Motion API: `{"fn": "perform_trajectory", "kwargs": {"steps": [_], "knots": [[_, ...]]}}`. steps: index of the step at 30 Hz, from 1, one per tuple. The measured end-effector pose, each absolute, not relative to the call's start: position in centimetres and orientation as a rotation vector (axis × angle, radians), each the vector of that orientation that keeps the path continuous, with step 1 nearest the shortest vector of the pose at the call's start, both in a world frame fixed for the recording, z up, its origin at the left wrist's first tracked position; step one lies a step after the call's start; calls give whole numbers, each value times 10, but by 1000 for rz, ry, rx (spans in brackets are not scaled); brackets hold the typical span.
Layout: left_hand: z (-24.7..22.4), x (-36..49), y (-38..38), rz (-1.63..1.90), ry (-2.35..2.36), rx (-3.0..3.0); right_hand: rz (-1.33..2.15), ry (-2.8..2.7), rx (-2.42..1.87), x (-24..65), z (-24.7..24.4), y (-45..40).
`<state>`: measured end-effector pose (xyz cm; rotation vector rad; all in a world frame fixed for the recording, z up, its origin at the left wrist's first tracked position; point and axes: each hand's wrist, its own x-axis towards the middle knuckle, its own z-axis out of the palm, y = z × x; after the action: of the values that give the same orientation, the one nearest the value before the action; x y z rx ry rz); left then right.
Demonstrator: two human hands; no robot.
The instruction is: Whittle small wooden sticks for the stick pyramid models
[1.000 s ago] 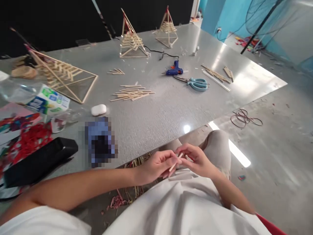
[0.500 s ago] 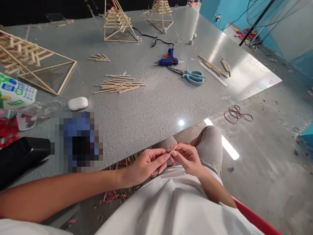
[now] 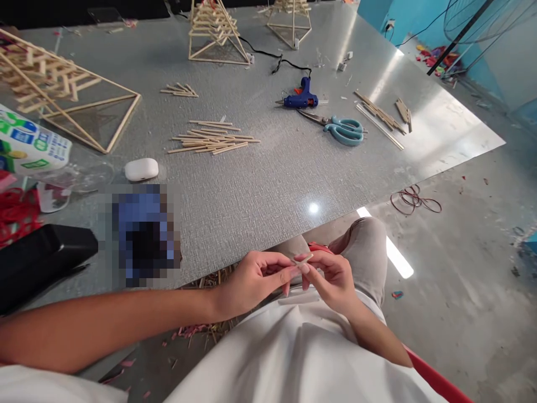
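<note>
Over my lap, just off the table's front edge, both hands meet at the fingertips around a short pale wooden stick piece [image 3: 307, 258]. My left hand [image 3: 258, 282] pinches it between thumb and forefinger from the left. From the other side my right hand [image 3: 333, 280] grips it in the same way, its thumb tip close to the left one. Fingers cover most of the piece, so its full shape is hidden. Farther up the table lies a loose pile of thin wooden sticks [image 3: 213, 140], with a smaller bunch of short sticks [image 3: 180, 90] behind it.
Teal-handled scissors [image 3: 344, 131] lie beside a blue glue gun [image 3: 300, 99] on the grey table [image 3: 251, 196]. Stick pyramids [image 3: 218, 33] stand at the back and left. A white earbud case [image 3: 141, 169], a black case [image 3: 50, 263] and a plastic bottle [image 3: 33, 143] occupy the left side.
The view has shifted slightly, so the table's things appear farther right. My fingertips have adjusted their hold on the small piece, which now lies flatter between them.
</note>
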<state>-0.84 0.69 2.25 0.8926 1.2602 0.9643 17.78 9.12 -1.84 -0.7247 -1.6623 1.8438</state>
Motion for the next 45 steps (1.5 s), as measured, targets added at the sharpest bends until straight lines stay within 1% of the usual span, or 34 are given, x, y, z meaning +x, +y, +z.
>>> {"fn": "perform_trajectory", "kwargs": {"steps": [4,8,11,17,22,25,29,33,39,45], "knots": [[25,-10,7,942,1260,935,2004,-1514,-785,175,-18,101],[24,-12,6,842,1129,874,2209,-1387,-700,174,-25,106],[22,-13,6,823,1015,814,2256,-1304,-639,174,-32,105],[23,-14,5,843,976,851,2188,-1306,-621,174,-33,99],[29,-15,1,918,1182,1190,1986,-1371,-663,173,-21,86],[30,-15,1,945,1286,1211,1921,-1355,-791,170,-17,81],[27,-13,3,968,1352,1144,1944,-1317,-880,169,-18,84],[25,-13,2,962,1338,1158,1984,-1353,-799,172,-22,87],[26,-13,1,935,1307,1174,1915,-1463,-736,176,-24,85],[29,-13,-1,933,1293,1253,1944,-1532,-626,176,-25,86]]}}
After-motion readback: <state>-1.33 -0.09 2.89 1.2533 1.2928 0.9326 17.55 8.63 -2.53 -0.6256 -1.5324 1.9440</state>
